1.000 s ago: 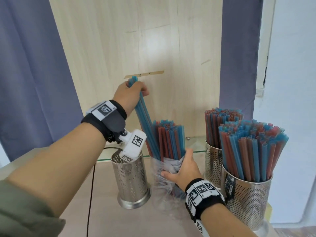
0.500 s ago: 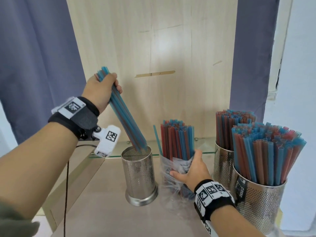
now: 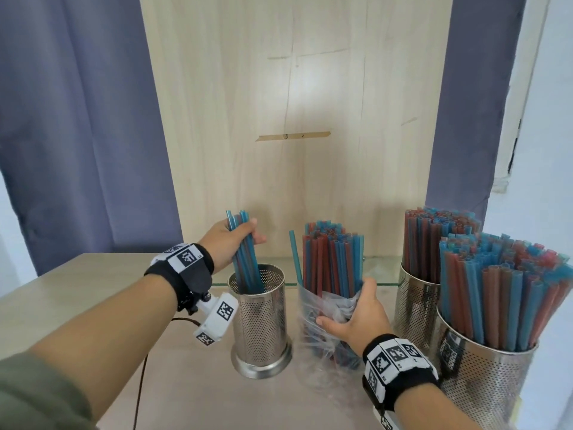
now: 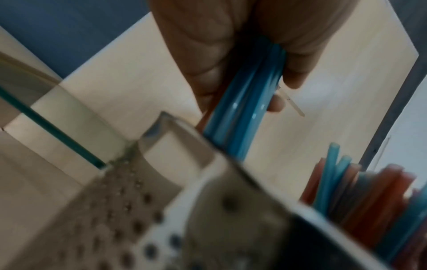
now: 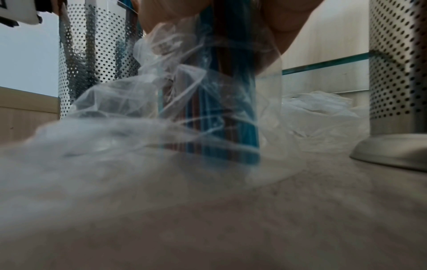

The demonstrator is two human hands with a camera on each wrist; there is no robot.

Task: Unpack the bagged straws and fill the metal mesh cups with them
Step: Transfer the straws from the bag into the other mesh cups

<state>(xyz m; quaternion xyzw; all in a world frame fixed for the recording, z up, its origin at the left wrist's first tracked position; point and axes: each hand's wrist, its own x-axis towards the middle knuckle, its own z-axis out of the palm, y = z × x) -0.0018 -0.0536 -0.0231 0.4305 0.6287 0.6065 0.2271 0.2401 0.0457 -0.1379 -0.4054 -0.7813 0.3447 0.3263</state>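
Observation:
My left hand [image 3: 231,243] grips a small bunch of mostly blue straws [image 3: 245,259] near their tops; their lower ends stand inside the metal mesh cup [image 3: 260,321] at the centre left. The left wrist view has the same straws [image 4: 240,117] going down past the cup's rim [image 4: 184,127]. My right hand [image 3: 356,315] holds the clear plastic bag [image 3: 325,308] upright around a bundle of red and blue straws [image 3: 333,259]. One blue straw leans out at the bundle's left. From below, the right wrist view has the crumpled bag [image 5: 161,102] round the bagged straws [image 5: 221,109].
Two more mesh cups packed with red and blue straws stand at the right, one behind [image 3: 415,305] and one nearer [image 3: 483,377]. A glass shelf edge [image 3: 381,283] runs along the wooden back panel. Blue curtains hang on both sides. A thin cable [image 3: 141,383] lies on the table's left part.
My left hand has come down from high on the left with its bunch of straws, and their lower ends have gone into the mesh cup. My right hand stayed on the bag.

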